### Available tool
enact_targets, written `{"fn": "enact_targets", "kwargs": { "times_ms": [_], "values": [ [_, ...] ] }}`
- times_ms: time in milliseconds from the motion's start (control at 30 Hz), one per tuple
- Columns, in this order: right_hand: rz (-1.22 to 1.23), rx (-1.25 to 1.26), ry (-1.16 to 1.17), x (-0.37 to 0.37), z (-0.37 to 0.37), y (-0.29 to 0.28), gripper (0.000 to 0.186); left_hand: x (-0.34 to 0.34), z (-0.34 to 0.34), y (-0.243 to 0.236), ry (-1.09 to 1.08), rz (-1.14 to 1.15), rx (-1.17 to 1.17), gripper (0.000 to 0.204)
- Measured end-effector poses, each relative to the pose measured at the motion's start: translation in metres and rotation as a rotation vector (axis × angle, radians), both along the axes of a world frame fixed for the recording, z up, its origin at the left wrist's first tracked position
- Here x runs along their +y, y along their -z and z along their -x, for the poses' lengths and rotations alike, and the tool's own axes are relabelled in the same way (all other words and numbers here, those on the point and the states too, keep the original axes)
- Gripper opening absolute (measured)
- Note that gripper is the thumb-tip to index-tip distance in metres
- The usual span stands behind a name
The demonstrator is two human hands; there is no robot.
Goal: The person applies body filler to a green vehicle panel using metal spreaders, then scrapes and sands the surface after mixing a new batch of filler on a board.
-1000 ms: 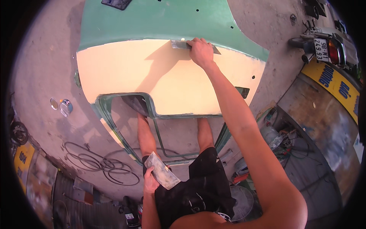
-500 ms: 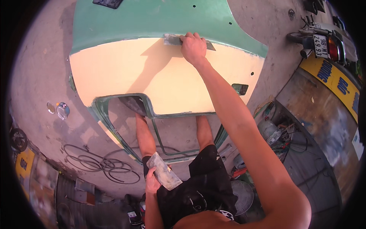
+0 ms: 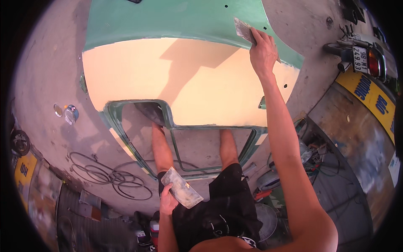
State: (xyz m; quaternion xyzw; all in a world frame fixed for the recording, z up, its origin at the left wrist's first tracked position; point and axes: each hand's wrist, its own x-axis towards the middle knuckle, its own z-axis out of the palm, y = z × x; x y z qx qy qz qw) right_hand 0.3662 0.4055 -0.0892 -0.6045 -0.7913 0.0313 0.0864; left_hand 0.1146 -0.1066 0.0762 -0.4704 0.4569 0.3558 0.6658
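Observation:
In front of me lies a green vehicle door (image 3: 189,23), its lower-middle band coated in smooth cream-coloured filler (image 3: 210,90). My right hand (image 3: 263,52) is closed round a wide, flat metal putty spreader (image 3: 244,31), over the door's right side near the edge between green paint and filler. Whether the blade touches the surface I cannot tell. Down by my lap, my left hand (image 3: 168,199) grips a flat rectangular plate (image 3: 183,189) smeared with pale filler, thumb on top. The window frame (image 3: 164,113) of the door opens toward me, and my legs show through it.
A coiled black hose (image 3: 113,178) lies on the concrete at left, beyond it an open tin (image 3: 70,114) and its lid (image 3: 58,109). On the right are a parked motorbike (image 3: 365,52), a yellow sign board (image 3: 365,90) and cluttered tools. A fan (image 3: 265,220) stands by my right side.
My right hand has moved right with the spreader, whose blade has turned to a steeper slant. My view has shifted slightly. The left hand keeps the plate in nearly the same place.

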Motion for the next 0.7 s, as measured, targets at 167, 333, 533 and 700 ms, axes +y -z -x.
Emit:
{"fn": "enact_targets", "kwargs": {
  "times_ms": [167,333,533,700],
  "values": [
    [0.171,-0.309,-0.262,-0.017,-0.047,0.011,0.060,-0.012,0.002,0.013,-0.119,-0.028,-0.051,0.038],
    [0.111,-0.503,-0.469,-0.031,-0.031,0.021,0.066,-0.023,-0.003,0.014,-0.054,-0.021,0.003,0.044],
    [0.107,-0.500,-0.569,-0.031,0.017,0.034,0.065,-0.025,-0.002,0.012,-0.081,0.012,-0.011,0.044],
    [0.146,-0.437,-0.714,-0.010,0.122,0.046,0.057,-0.024,0.006,0.010,-0.128,-0.012,-0.025,0.043]
  ]
}}
